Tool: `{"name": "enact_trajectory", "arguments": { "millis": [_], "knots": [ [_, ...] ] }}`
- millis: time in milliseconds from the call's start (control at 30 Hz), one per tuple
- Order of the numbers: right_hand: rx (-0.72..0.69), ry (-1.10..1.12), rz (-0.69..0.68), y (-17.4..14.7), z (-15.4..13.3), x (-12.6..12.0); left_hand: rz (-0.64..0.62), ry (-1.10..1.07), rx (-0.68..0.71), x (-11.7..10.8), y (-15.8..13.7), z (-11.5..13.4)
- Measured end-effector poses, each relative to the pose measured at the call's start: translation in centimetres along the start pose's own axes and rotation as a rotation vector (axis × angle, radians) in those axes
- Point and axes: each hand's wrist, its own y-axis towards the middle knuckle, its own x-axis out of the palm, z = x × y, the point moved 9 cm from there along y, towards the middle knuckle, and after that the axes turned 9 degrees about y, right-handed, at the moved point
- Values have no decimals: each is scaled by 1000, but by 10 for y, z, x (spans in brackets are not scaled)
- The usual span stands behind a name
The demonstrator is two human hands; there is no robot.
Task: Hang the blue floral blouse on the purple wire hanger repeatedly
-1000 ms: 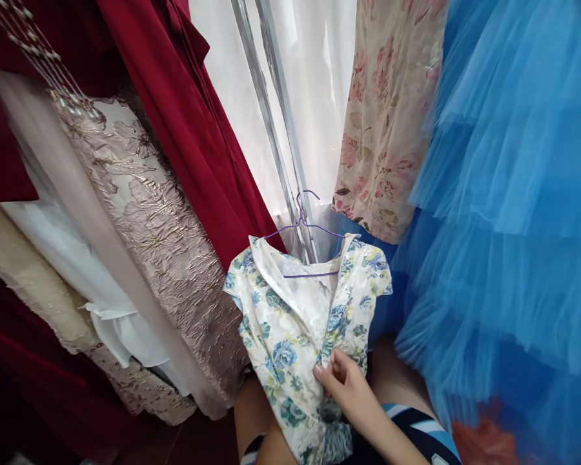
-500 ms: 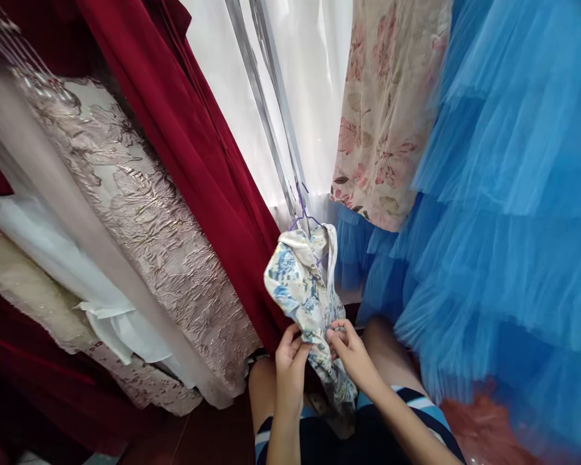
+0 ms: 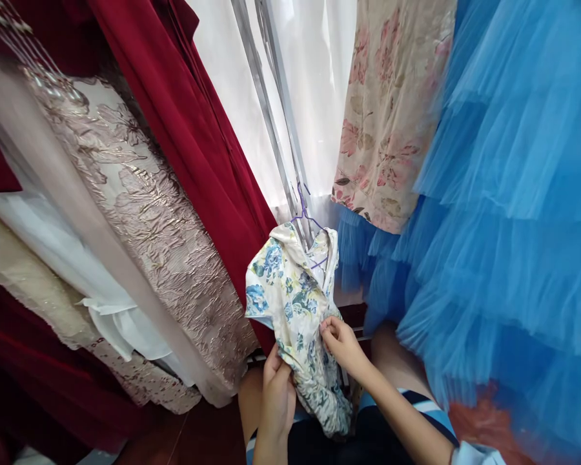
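Note:
A white dress with blue and yellow flowers hangs in front of me on a purple hanger. It has a short sleeve and a V-shaped neck, and its lower part is bunched above my lap. My left hand pinches the dress at its left side, below the sleeve. At the front, my right hand has its fingertips closed on the fabric around the middle of the bodice. The hanger's hook is beside a grey metal pole.
Dark red cloth and a pink brocade garment hang at the left. To the right are a beige floral garment and a tiered blue tulle dress. A white curtain hangs behind the pole.
The dress is spread wider, with its left sleeve opened outward. My left hand has moved down and left, still gripping the side. My right hand has shifted slightly left across the front.

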Motion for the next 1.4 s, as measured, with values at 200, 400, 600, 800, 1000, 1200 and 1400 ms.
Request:
{"name": "enact_trajectory", "arguments": {
  "millis": [200, 400, 600, 800, 1000, 1200, 1400],
  "knots": [
    [5, -52, 44, -19, -16, -15, 507, 321, 523, -55, -11, 44],
    [92, 6, 15, -43, -30, -7, -86, 784, 607, 29, -11, 12],
    [158, 183, -1, -50, -34, 11, -82, 790, 564, 57, -21, -11],
    [100, 332, 131, -7, -73, 2, -146, 936, 626, 63, -25, -9],
    [-1, 433, 157, 85, -157, 1, -272, 1190, 628, 88, -26, 5],
    [20, 448, 126, 128, -198, 4, -435, 1262, 606, 111, -27, 1],
    [-69, 364, 74, 114, -206, 2, -558, 1272, 604, 123, -11, 15]
  ]
}}
